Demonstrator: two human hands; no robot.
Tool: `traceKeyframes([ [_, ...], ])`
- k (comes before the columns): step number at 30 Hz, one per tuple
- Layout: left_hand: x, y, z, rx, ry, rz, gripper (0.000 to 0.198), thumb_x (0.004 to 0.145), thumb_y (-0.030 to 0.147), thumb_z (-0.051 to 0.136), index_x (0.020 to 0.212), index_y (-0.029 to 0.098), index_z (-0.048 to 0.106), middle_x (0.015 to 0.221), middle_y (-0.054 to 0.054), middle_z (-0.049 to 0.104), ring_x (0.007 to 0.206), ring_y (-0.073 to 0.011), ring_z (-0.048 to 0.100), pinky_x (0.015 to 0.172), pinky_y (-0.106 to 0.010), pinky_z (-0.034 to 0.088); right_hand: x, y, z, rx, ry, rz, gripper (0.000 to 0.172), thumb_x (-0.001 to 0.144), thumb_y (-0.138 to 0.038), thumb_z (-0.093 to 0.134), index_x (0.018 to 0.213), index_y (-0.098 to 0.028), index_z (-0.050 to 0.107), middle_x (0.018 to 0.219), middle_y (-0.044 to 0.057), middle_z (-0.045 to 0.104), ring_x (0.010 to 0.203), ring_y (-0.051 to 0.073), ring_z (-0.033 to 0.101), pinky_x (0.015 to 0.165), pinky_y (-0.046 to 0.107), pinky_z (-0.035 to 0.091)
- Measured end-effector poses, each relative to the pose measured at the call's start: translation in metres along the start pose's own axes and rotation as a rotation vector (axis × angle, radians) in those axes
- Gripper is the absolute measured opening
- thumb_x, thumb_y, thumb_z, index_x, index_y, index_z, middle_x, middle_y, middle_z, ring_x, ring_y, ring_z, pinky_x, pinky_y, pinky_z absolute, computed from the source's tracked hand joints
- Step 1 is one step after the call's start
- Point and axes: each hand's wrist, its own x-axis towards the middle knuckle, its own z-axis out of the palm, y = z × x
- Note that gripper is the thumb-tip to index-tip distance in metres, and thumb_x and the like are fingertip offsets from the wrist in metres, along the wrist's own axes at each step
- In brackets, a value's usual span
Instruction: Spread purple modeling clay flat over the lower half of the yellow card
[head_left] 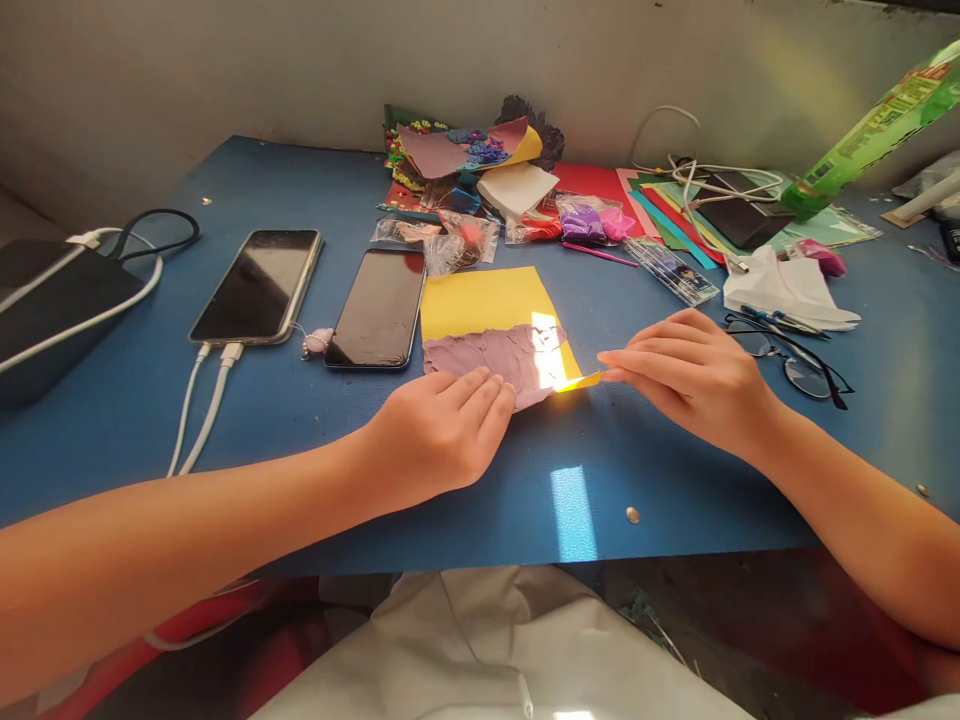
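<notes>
A piece of yellow paper (484,297) lies on the blue table, with a rough layer of pale purple clay (487,352) spread over its nearer half. My left hand (450,425) bears on the clay at the near left edge, fingers curled and together; its thumb is hidden underneath. The near right corner of the paper is pinched between the thumb and fingers of my right hand (686,380), and that corner lifts slightly. Bright sunlight falls across the clay's right part and this corner.
Left of the paper lie a dark phone (379,308) and a plugged-in phone (259,285). Clay packets (589,218), coloured papers (675,215) and a green bottle (870,140) crowd the back. Eyeglasses (806,370) rest beyond my right wrist. The blue table (465,525) ends close to my lap.
</notes>
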Motion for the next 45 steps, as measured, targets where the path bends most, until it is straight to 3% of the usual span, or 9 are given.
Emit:
traceKeyframes([
  [3,0.001,0.003,-0.003,-0.040,-0.023,-0.010,0.024,0.093,0.025,0.057,0.088,0.007,0.072,0.082,-0.011,0.077,0.077,-0.0227,0.075,0.055,-0.029,0.057,-0.002,0.005,-0.003,0.072,-0.009,0.116,0.015,0.094,-0.012,0.053,0.100,-0.021,0.062,0.071,0.000,0.066,0.058,0.010,0.059,0.053,0.023,0.044],
  [7,0.001,0.009,-0.010,-0.098,-0.084,0.001,0.047,0.096,0.045,0.049,0.093,0.005,0.074,0.096,-0.017,0.076,0.089,-0.0310,0.074,0.059,-0.035,0.059,0.000,0.002,-0.007,0.210,-0.136,0.192,0.031,0.095,-0.007,0.039,0.114,-0.021,0.059,0.069,-0.001,0.054,0.057,0.011,0.053,0.052,0.022,0.044],
  [11,0.003,0.013,-0.011,-0.150,-0.100,-0.047,0.031,0.097,0.027,0.051,0.093,0.005,0.074,0.103,-0.016,0.076,0.095,-0.0298,0.073,0.062,-0.035,0.060,0.005,-0.010,-0.009,0.347,-0.188,0.224,0.032,0.093,-0.006,0.041,0.118,-0.020,0.056,0.074,-0.001,0.054,0.059,0.011,0.051,0.054,0.021,0.046],
  [15,0.005,0.016,-0.007,-0.233,-0.071,-0.146,0.018,0.092,0.010,0.056,0.092,0.004,0.073,0.095,-0.012,0.077,0.087,-0.0254,0.074,0.065,-0.033,0.060,0.004,-0.018,-0.007,0.412,-0.159,0.225,0.025,0.092,-0.008,0.052,0.112,-0.022,0.059,0.084,0.001,0.067,0.070,0.010,0.064,0.067,0.020,0.053],
  [20,0.001,0.016,-0.006,-0.290,-0.100,-0.158,0.021,0.090,0.010,0.057,0.107,0.006,0.069,0.100,-0.012,0.076,0.092,-0.0272,0.073,0.067,-0.035,0.060,0.002,-0.021,-0.003,0.430,-0.168,0.272,0.020,0.093,-0.008,0.051,0.101,-0.023,0.060,0.079,-0.003,0.070,0.066,0.008,0.064,0.062,0.017,0.051],
  [23,-0.001,0.014,-0.005,-0.296,-0.110,-0.126,0.019,0.089,0.009,0.058,0.104,0.010,0.070,0.100,-0.011,0.076,0.092,-0.0266,0.073,0.067,-0.035,0.060,0.004,-0.024,-0.001,0.514,-0.188,0.253,0.022,0.091,-0.005,0.046,0.098,-0.022,0.058,0.075,0.000,0.065,0.065,0.011,0.059,0.060,0.021,0.051],
  [28,0.002,0.013,-0.003,-0.352,-0.111,-0.093,0.020,0.094,0.018,0.054,0.099,0.010,0.071,0.099,-0.012,0.076,0.093,-0.0265,0.071,0.071,-0.037,0.059,0.006,-0.032,0.007,0.608,-0.175,0.196,0.017,0.091,-0.006,0.053,0.098,-0.019,0.059,0.077,0.003,0.065,0.075,0.014,0.061,0.069,0.027,0.055],
  [36,0.002,0.010,0.001,-0.469,-0.185,-0.074,0.028,0.097,0.019,0.045,0.112,0.007,0.065,0.106,-0.013,0.072,0.098,-0.0260,0.066,0.080,-0.040,0.054,0.000,-0.026,0.013,0.413,-0.076,0.134,0.018,0.089,-0.006,0.059,0.099,-0.020,0.065,0.086,0.005,0.074,0.090,0.015,0.069,0.075,0.025,0.059],
  [45,0.001,0.012,0.002,-0.488,-0.234,-0.092,0.029,0.098,0.018,0.042,0.114,0.007,0.063,0.110,-0.014,0.068,0.103,-0.0266,0.061,0.086,-0.041,0.049,0.002,-0.025,0.013,0.367,-0.141,0.082,0.014,0.089,-0.009,0.059,0.095,-0.021,0.062,0.095,0.006,0.074,0.091,0.019,0.066,0.077,0.036,0.052],
])
